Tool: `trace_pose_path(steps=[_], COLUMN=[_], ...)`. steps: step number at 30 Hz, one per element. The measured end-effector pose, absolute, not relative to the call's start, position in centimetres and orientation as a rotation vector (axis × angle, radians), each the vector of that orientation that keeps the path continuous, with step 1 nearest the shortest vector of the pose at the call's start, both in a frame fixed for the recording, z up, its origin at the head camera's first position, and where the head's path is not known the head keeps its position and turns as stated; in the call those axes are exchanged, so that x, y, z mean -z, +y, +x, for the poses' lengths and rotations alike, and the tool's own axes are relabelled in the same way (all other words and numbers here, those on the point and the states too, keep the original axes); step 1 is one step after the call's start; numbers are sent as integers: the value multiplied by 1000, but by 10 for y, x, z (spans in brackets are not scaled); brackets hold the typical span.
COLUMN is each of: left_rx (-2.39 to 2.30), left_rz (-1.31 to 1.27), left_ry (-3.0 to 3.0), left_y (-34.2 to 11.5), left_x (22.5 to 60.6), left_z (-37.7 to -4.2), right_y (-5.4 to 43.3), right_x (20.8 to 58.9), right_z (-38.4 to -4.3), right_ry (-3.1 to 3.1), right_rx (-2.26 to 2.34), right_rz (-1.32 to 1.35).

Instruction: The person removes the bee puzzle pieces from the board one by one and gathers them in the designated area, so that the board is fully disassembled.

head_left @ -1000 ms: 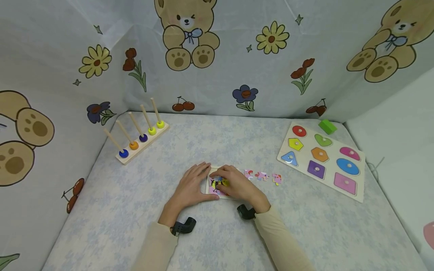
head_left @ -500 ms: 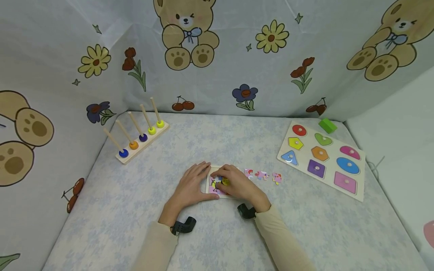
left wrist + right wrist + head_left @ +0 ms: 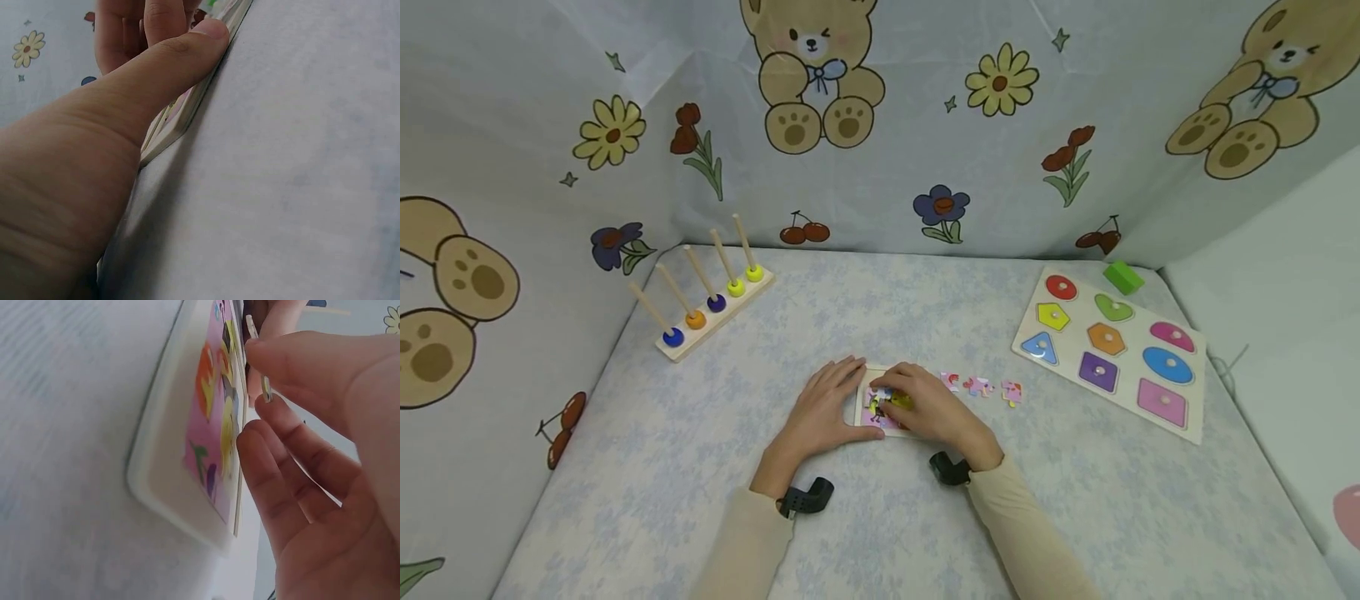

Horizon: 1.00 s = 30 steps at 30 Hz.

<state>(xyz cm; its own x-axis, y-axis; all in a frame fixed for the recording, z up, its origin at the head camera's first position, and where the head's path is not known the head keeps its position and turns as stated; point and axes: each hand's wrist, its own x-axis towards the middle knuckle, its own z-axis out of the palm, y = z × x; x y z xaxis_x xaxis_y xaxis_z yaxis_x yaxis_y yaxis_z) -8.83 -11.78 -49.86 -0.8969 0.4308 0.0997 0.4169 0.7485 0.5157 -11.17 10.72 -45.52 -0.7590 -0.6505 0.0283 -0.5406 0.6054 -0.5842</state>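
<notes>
A small wooden jigsaw tray [image 3: 859, 408] with a pink and yellow picture lies on the table between both hands. My left hand [image 3: 823, 408] holds it at the left, thumb along the near edge and fingertips at the far left corner. My right hand [image 3: 932, 406] is over the tray's right part, covering much of it. In the right wrist view, its thumb and a finger pinch a thin jigsaw piece [image 3: 267, 392], seen edge-on above the picture. To the right lie three loose pieces: a left one [image 3: 950, 382], a middle one [image 3: 978, 386] and a right one [image 3: 1012, 393].
A wooden peg stand [image 3: 712, 321] with coloured rings stands at the back left. At the right lies a shape puzzle board [image 3: 1067, 367] with coloured knobbed shapes, and a green block [image 3: 1123, 278] beside its far edge. A cloth printed with bears hangs behind the table.
My right hand has shifted slightly right over the tray, showing a bit more of the picture. The left hand and the loose pieces stay as they were.
</notes>
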Motion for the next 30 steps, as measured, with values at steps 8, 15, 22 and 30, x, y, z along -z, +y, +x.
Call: trace_pose_path(steps=[8,15,22,30], left_rx=[-831,-831,-817,-823], left_rz=[671,663,648,635], left_ry=[2906,2898,2889,2881], left_y=[-117,-117,-116,-116], left_x=[498,497,497,498], left_z=[-90,-90,-90,-90], right_y=[122,139,157,173], right_x=[449,444,445,445], right_z=[-112,-108,-102,-98], right_ry=[2686,2731,2762,2812], right_rx=[917,934,954,942], right_rz=[-975,-901,-815,-795])
